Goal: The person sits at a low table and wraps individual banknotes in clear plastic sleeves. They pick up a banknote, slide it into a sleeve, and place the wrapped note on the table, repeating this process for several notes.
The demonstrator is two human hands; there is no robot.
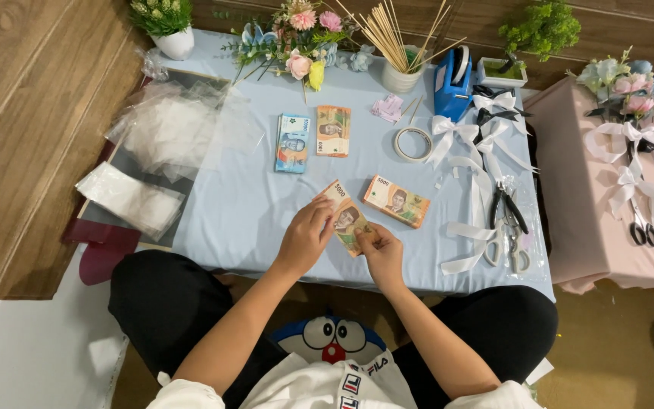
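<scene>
Two hands on one banknote (347, 220), left hand (306, 236) fingers pinching its top edge, right hand (381, 250) fingers gripping its lower end

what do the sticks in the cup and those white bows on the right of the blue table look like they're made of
The sticks look like bare pale wood or bamboo: thin, straight, matt tan, fanned out of a white cup. The white bows look like satin ribbon, smooth with a slight sheen and soft, drooping loops and tails, though fabric versus plastic ribbon is hard to tell.
</scene>
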